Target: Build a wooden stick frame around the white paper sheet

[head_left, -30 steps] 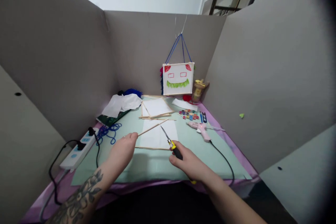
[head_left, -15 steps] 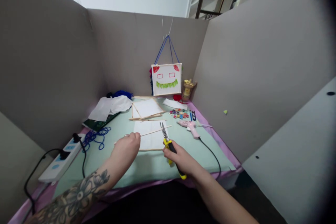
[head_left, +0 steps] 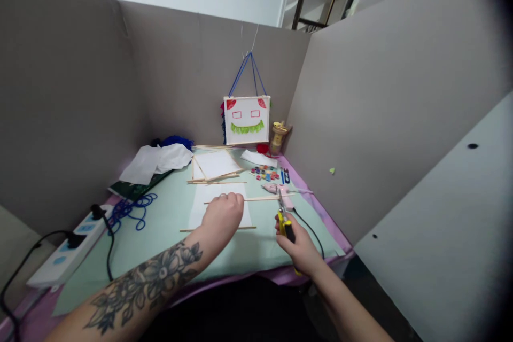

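Note:
A thin wooden stick (head_left: 262,199) is pinched in my left hand (head_left: 224,211), roughly level above a white paper sheet (head_left: 200,204). Its right end reaches the blades of yellow-and-black pliers or cutters (head_left: 286,225). My right hand (head_left: 300,246) is closed around the tool's handles, with the jaws pointing up and away. Whether the jaws touch the stick is hard to tell. Another stick (head_left: 248,227) lies along the sheet's near edge, partly hidden by my left arm.
Behind are a stick-framed sheet (head_left: 216,164), paint pots (head_left: 265,173) and a hanging face picture (head_left: 247,121). A pink glue gun (head_left: 285,200) lies right, its cord running forward. At left are blue cord (head_left: 134,209), crumpled white paper (head_left: 146,164) and a power strip (head_left: 68,254).
My left hand has moved right with the stick. My right hand and the tool have also moved right, now beside the glue gun. The view has shifted slightly.

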Demonstrator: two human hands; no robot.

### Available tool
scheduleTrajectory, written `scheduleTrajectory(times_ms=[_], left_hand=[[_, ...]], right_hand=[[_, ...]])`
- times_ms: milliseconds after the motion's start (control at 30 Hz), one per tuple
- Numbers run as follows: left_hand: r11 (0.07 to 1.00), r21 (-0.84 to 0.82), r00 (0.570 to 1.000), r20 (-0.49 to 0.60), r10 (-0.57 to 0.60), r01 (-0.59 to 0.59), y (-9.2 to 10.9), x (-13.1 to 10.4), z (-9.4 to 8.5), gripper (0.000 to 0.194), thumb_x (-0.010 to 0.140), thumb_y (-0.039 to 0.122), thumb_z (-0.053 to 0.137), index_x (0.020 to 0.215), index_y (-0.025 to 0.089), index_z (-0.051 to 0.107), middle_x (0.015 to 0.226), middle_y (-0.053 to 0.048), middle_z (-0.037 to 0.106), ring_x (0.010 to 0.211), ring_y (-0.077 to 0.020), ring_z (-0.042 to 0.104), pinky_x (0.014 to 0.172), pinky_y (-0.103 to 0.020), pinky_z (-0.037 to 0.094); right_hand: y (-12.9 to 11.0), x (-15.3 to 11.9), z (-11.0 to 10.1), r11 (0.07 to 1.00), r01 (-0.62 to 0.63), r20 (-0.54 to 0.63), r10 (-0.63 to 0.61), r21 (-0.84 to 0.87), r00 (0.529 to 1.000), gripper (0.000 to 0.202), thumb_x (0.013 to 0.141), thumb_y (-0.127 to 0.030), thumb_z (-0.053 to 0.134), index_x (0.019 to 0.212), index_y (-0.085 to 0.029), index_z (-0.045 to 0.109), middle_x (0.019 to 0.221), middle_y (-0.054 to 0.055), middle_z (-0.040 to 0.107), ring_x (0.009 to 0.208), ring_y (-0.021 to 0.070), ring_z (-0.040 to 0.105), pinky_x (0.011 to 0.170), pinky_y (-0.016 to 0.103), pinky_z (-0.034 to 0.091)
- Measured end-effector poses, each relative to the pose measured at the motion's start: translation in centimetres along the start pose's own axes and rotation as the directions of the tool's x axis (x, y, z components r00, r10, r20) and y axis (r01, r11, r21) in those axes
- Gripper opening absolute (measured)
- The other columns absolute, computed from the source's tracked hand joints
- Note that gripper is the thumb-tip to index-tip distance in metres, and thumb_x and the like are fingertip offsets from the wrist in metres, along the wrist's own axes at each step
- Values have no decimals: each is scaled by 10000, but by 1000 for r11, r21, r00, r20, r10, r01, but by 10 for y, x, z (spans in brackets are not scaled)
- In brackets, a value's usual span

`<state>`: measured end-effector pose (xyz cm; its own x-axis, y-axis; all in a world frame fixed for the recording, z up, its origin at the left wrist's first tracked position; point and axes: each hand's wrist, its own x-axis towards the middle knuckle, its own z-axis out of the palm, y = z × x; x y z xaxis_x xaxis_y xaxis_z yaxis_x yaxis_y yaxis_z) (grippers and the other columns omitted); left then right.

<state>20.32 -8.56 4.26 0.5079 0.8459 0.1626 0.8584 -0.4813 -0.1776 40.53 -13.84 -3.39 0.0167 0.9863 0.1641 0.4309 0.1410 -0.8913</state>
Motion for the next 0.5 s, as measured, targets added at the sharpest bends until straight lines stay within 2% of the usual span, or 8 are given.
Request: scheduleTrajectory(times_ms=[167,300,400,500], left_hand=[[996,-66,998,-48,50,-53,36,3,4,154,841,55,447,924,92,572,810,-124,616,773,-242,633,660,-349,499],[981,-153,992,-47,114,-120,65,6,11,175,858,67,423,945,76,575,811,-135,617,793,-266,638,646,-370,502],[958,-239,988,-37,152,-156,81,16,18,191,855,62,420,954,58,584,821,-161,621,816,-287,640,648,-383,491],[924,-339,984,-63,167,-178,89,27,21,213,861,56,414,957,55,604,838,-180,630,835,-285,640,652,-375,465]], right_hand=[[16,-30,-27,997,-19,-123,9,-78,992,330,751,-355,529,1040,-199,510,859,34,589,786,195,580,746,309,448],[33,-55,-48,987,-74,-172,49,-141,984,377,779,-449,535,1057,-193,530,871,51,616,833,225,587,786,339,449],[46,-64,-61,978,-143,-151,120,-153,981,407,771,-499,556,1033,-189,555,876,65,635,828,247,597,779,359,465],[57,-63,-69,973,-173,-203,140,-155,969,414,755,-527,573,1004,-196,581,864,68,648,785,250,608,755,369,479]])
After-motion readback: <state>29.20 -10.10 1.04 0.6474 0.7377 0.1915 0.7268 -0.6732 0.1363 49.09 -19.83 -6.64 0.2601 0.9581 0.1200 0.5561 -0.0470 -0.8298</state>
